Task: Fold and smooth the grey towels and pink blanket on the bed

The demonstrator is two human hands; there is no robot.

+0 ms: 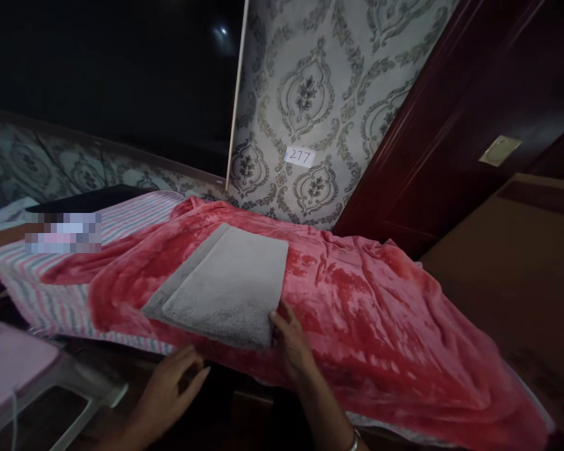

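Grey cloth (pixel 235 282) at the centre of the frame, folded flat, a lower layer showing along its left side. Lies on the red blanket (pixel 366 307), which is rumpled and spreads toward the lower right. Striped sheet (pixel 126 219) under the blanket, exposed at left.

Right hand (pixel 291 338), just below centre: thumb and fingers touching the cloth's lower right corner; cannot tell whether the grip pinches it. Bangle (pixel 355 440) on that wrist, bottom edge.

Left hand (pixel 176 382), lower left of centre: grip spread, thumb apart from curled fingers, nothing held, near the cloth's front edge.

Upper left: dark screen (pixel 103 75). Upper centre: patterned wall (pixel 305 94), paper marked "277" (pixel 299 156). Right: brown box (pixel 507 269). Lower left: pink-topped stool (pixel 16 366).
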